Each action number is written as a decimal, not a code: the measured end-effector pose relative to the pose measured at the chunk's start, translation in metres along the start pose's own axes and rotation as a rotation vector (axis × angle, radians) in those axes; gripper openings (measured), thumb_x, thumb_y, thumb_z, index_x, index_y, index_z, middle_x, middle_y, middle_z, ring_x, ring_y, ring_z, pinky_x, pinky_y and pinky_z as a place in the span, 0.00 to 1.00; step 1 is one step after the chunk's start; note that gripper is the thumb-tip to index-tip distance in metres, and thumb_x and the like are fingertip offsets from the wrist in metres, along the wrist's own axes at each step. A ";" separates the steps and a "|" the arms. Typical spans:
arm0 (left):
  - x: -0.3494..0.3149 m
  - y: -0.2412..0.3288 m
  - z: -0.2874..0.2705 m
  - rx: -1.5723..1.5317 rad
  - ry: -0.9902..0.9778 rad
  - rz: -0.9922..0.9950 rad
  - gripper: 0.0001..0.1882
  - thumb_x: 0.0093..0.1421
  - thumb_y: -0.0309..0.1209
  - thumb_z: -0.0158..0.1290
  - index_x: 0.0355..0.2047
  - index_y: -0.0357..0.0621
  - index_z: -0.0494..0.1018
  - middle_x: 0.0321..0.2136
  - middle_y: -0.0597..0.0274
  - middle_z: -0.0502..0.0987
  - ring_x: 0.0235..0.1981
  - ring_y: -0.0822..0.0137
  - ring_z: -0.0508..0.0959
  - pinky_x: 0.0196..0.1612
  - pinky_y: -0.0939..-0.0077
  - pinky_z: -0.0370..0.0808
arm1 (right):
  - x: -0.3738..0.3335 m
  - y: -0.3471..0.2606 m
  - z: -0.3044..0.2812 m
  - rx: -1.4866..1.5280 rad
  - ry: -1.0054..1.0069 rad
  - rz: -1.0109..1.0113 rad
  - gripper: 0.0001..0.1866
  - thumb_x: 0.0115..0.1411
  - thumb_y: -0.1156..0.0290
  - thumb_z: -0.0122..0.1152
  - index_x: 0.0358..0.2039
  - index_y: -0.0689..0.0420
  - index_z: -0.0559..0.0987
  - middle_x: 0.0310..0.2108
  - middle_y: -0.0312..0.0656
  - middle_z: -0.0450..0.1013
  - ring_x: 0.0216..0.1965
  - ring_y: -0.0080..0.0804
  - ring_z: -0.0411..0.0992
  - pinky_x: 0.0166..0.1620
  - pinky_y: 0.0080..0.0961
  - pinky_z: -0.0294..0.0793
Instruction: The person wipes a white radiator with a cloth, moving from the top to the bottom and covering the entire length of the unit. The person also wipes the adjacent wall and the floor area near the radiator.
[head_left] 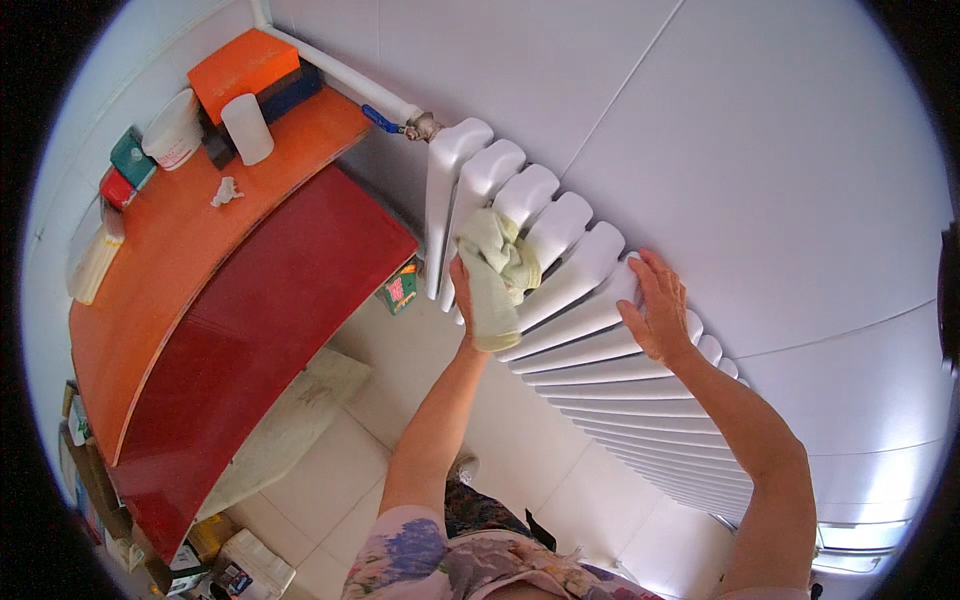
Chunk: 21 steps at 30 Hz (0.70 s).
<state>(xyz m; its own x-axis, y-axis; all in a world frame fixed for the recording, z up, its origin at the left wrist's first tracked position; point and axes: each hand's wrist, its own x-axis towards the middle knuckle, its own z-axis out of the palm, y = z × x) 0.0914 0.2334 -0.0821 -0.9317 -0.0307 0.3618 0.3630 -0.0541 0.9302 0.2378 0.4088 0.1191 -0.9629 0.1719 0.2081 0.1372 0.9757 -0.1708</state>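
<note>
Cloth (490, 270) against white radiator (570, 290), print at left

Pale green, the cloth lies over the radiator's far sections, held by the left hand (463, 292), whose fingers it mostly hides. The right hand (657, 312) is open and empty, its fingers loosely spread on a section's top. Far left, a white tub (172, 132) on an orange top (185, 245) bears red print; a green box (400, 288) near the radiator carries a red label, lettering unclear.

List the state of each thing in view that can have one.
Left hand: holding cloth, partly hidden
Cloth: bunched, against radiator
Right hand: open, on radiator top
Blue valve lever: roughly along pipe
White tub: upright
White cylinder: upright
White scrap: crumpled
</note>
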 end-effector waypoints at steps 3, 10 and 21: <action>-0.015 -0.017 0.002 -0.330 -0.024 -0.337 0.24 0.58 0.37 0.54 0.52 0.38 0.65 0.45 0.49 0.70 0.46 0.51 0.72 0.52 0.61 0.70 | 0.002 -0.003 0.001 0.006 0.042 -0.042 0.32 0.53 0.58 0.59 0.58 0.54 0.64 0.62 0.47 0.55 0.61 0.47 0.54 0.61 0.44 0.51; -0.046 0.015 -0.024 0.447 -0.271 -0.109 0.25 0.57 0.36 0.54 0.54 0.40 0.66 0.52 0.51 0.69 0.51 0.48 0.70 0.56 0.58 0.64 | -0.001 0.009 0.008 0.018 0.103 -0.076 0.31 0.55 0.56 0.58 0.57 0.54 0.64 0.61 0.48 0.56 0.61 0.48 0.54 0.61 0.45 0.51; -0.040 -0.005 0.009 -0.428 -0.113 -0.316 0.18 0.60 0.36 0.51 0.47 0.41 0.67 0.42 0.50 0.70 0.45 0.53 0.71 0.52 0.62 0.68 | 0.005 -0.001 0.006 0.033 0.065 -0.036 0.31 0.54 0.57 0.59 0.56 0.55 0.66 0.61 0.48 0.56 0.61 0.47 0.54 0.62 0.46 0.50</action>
<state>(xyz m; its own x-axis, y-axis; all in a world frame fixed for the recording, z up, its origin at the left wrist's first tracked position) 0.1264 0.2442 -0.1008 -0.9827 0.1588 0.0952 0.0147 -0.4455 0.8952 0.2316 0.4079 0.1149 -0.9497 0.1464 0.2767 0.0943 0.9766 -0.1932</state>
